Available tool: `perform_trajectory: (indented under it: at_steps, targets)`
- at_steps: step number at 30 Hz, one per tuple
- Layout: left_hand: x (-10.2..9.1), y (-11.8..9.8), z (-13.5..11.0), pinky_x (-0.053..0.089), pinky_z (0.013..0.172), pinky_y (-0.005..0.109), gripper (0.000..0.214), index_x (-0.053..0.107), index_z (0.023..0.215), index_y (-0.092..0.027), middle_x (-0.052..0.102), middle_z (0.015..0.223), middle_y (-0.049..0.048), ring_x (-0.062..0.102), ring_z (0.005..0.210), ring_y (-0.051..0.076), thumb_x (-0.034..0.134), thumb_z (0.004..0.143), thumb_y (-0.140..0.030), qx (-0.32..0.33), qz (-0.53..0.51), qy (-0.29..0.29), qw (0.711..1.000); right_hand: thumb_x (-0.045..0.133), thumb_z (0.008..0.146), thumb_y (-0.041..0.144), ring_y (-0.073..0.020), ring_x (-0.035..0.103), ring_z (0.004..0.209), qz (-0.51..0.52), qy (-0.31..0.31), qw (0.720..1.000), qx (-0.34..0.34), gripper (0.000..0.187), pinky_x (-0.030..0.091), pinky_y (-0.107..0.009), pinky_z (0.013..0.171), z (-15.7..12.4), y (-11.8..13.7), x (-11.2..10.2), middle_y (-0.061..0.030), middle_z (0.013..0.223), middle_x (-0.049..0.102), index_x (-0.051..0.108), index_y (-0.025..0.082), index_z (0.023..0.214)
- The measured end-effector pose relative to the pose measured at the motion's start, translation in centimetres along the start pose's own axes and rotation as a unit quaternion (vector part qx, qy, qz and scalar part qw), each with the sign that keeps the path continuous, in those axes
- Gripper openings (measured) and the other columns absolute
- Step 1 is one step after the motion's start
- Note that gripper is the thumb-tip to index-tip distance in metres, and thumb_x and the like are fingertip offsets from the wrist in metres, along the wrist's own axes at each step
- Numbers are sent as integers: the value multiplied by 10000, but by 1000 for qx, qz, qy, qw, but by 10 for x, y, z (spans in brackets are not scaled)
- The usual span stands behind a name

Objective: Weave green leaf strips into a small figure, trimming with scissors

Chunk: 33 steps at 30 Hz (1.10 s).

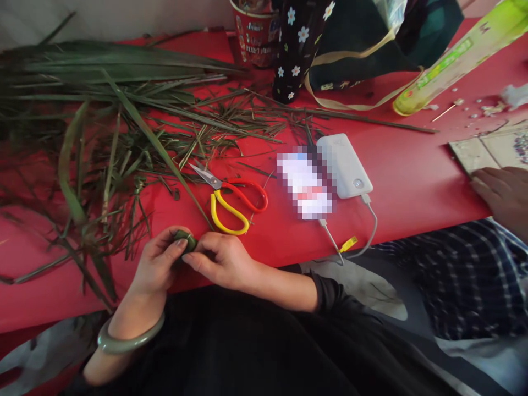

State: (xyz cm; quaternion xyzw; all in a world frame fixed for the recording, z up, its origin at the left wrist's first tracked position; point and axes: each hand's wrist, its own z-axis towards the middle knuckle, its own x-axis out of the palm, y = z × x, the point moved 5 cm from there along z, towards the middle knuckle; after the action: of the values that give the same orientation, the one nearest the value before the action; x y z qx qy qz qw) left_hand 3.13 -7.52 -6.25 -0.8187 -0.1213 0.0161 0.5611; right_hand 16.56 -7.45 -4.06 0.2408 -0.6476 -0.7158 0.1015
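Note:
My left hand (159,261) and my right hand (220,258) meet at the near edge of the red table (412,176). Both are closed in a pinch on a small folded green leaf piece (186,240). From it a long green leaf strip (157,143) runs up and left across the table. A jade bangle (127,341) sits on my left wrist. Scissors (233,201) with one red and one yellow handle lie just beyond my hands, blades pointing left.
A heap of long green leaves (94,110) covers the table's left half. A phone (307,184) and a white power bank (344,165) with cable lie mid-table. A red cup (253,33), a flowered dark bag (299,49) and a green packet (457,58) stand behind. Another person's hand (501,192) rests at right.

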Motion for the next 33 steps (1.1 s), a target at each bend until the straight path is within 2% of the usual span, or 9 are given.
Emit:
perform_trajectory:
  at_steps: [16, 27, 33]
  targets:
    - [-1, 1, -1, 440, 518, 178, 225, 608, 706, -173, 601, 646, -13, 532, 554, 77, 710, 525, -258, 36, -3, -6, 999, 471, 800, 397, -59, 405, 547, -7, -29, 999, 11, 271, 297, -182, 506, 0, -2, 2, 39, 600, 457, 528, 166, 670]
    - [5, 3, 0, 428, 519, 165, 209, 591, 717, -167, 587, 637, -27, 531, 560, 64, 700, 560, -251, 16, -46, 42, 998, 453, 791, 417, -49, 335, 493, -2, -56, 998, 15, 324, 266, -179, 459, 3, -4, 4, 53, 540, 391, 483, 157, 601]
    - [9, 4, -1, 441, 555, 185, 220, 578, 719, -164, 582, 652, -26, 533, 581, 69, 697, 557, -254, 31, -85, 68, 994, 450, 776, 454, -52, 319, 476, -10, -86, 996, 24, 355, 257, -186, 445, 4, -8, 6, 60, 509, 357, 462, 158, 580]
